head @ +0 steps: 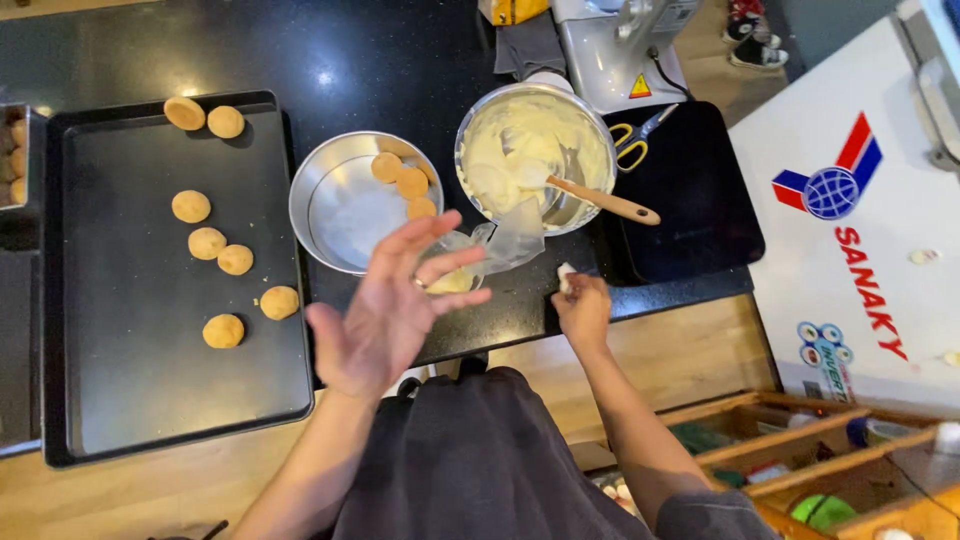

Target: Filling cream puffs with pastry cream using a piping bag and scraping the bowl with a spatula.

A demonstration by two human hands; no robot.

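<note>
Left hand raised palm-up, fingers spread wide; right hand on the desk, fingers pinching a piping bag.

Black baking tray: lower half bare, open for a hand; seven round biscuits crowd its upper half. Shallow metal pan sits just right of the tray, with only a narrow gap between them. Cream bowl stands beside the pan; its wooden-handled spatula juts right. Clear piping bag blocks the counter strip below the bowl. Scissors lie right of the bowl.
</note>
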